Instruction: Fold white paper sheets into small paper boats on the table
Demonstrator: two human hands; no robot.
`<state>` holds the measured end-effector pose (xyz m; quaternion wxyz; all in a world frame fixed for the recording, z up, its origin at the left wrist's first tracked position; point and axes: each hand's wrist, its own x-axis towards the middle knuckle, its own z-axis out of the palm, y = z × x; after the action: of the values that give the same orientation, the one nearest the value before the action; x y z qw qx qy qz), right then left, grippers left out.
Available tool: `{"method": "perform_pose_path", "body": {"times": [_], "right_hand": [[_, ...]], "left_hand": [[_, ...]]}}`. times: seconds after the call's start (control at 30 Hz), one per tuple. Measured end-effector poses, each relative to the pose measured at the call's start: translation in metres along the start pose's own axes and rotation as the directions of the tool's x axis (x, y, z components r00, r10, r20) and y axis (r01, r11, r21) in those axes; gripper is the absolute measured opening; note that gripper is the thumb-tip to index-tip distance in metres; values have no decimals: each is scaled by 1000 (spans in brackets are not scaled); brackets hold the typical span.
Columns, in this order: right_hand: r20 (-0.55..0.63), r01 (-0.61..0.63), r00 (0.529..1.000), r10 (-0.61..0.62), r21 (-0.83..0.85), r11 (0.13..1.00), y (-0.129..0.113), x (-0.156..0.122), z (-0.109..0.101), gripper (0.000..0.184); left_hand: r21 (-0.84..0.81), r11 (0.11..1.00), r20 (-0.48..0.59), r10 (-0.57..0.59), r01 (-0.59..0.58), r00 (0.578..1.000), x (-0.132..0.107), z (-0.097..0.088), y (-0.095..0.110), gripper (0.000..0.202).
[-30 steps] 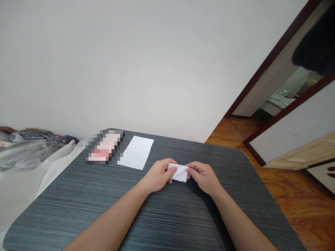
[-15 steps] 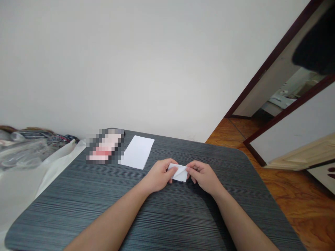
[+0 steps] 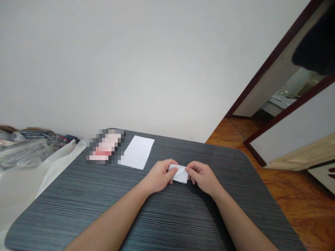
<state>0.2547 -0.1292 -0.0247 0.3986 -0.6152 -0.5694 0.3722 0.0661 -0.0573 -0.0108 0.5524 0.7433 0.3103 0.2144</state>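
Note:
A small folded piece of white paper [image 3: 181,176] is held between my two hands, above the dark table. A slanting fold line crosses its face. My left hand [image 3: 161,176] pinches its left end, thumb on top and fingers behind. At the upper right corner, the thumb and fingers of my right hand [image 3: 202,177] are closed on the paper. Farther back and to the left, a stack of white paper sheets [image 3: 138,151] lies flat on the table.
The dark striped table [image 3: 167,219] has rounded corners and stands against a pale wall [image 3: 146,62]. A pixelated pink and red item [image 3: 106,146] lies at its back left. Plastic-wrapped things [image 3: 34,150] are piled left of the table. Wooden floor [image 3: 290,195] and a doorway are to the right.
The folded paper and both hands have shifted very slightly toward me. Both hands keep their grip; the sheets and the pixelated item have not moved.

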Motion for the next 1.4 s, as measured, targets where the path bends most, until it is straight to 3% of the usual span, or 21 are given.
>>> {"method": "perform_pose_path", "body": {"times": [0.97,1.4], "right_hand": [[25,-32,999,32,4,999,-6,0,5,20],[-53,100,992,-111,-179,979,-12,-1,5,19]], "left_hand": [[7,1000,-12,-27,27,1000,1,2,1,27],[15,1000,-39,9,-9,999,1,4,-3,30]]}}
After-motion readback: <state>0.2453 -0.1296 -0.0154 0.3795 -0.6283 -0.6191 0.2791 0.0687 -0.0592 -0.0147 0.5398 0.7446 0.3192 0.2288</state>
